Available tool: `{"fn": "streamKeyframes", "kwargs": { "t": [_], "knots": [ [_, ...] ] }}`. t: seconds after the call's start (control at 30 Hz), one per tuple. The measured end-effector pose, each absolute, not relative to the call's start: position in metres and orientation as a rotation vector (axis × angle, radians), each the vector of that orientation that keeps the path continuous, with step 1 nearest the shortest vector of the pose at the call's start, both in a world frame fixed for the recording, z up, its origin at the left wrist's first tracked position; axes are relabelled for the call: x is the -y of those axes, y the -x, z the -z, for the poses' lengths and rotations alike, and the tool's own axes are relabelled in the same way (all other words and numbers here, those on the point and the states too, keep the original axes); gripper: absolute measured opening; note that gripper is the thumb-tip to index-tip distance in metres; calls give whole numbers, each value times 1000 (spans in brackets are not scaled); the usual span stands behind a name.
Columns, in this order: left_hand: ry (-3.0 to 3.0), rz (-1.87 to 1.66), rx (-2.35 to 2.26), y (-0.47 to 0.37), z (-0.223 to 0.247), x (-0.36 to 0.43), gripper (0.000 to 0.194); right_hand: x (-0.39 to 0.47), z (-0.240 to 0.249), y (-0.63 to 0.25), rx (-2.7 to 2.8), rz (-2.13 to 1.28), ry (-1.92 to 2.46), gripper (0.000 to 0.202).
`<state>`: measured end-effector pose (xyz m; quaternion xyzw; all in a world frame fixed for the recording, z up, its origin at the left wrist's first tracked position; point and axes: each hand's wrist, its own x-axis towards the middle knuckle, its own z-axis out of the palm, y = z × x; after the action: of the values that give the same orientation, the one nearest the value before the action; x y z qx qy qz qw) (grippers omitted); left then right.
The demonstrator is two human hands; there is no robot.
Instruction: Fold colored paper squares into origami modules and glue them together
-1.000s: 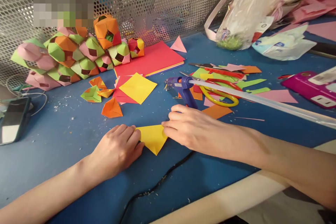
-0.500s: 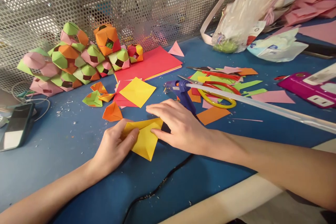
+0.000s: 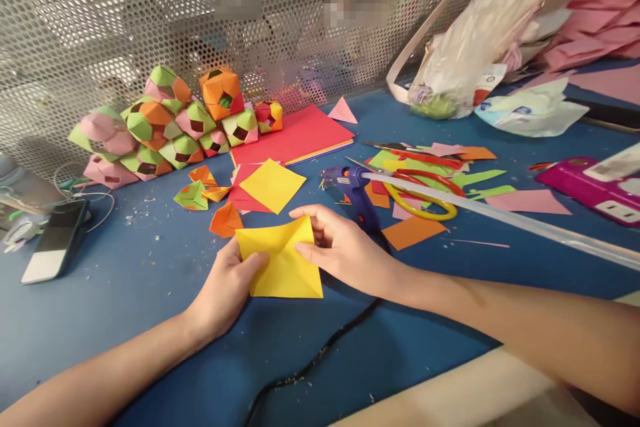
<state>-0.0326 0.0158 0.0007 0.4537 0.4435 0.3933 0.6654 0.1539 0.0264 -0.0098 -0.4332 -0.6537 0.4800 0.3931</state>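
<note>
A yellow square of origami paper (image 3: pixel 287 270), slightly bent and creased, is held up between my two hands over the blue table. My left hand (image 3: pixel 233 280) pinches its left side, thumb on the front and fingers hidden behind. On the upper right edge, my right hand (image 3: pixel 345 247) grips the sheet between thumb and fingers. Just beyond lies another yellow square (image 3: pixel 273 185) on top of red paper (image 3: pixel 243 197). Folded orange pieces (image 3: pixel 226 219) and a green-and-orange folded piece (image 3: pixel 191 195) rest to the left of these.
Folded paper balls (image 3: pixel 150 123) are stacked by the perforated metal screen (image 3: pixel 300 33). A blue glue gun (image 3: pixel 357 193) with a long glue stick lies near red-and-yellow-handled scissors (image 3: pixel 423 210) and paper scraps. A phone (image 3: pixel 57 240) sits left; a black cord (image 3: pixel 320 353) crosses in front.
The yellow sheet, folded over along its top before, is now opened out into a nearly flat square. My right hand has taken hold of its right edge. The view has shifted slightly.
</note>
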Motion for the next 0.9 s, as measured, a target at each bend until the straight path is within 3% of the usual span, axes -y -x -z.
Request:
{"fn": "streamKeyframes", "kwargs": {
  "t": [0.47,0.9],
  "knots": [
    [-1273,-807,-1124,37,5,-10,32,-24,5,-151,1496,-1418,947,26],
    [-1917,-805,-1105,43,-6,0,25,-13,2,-154,1765,-947,943,32]
  ]
}}
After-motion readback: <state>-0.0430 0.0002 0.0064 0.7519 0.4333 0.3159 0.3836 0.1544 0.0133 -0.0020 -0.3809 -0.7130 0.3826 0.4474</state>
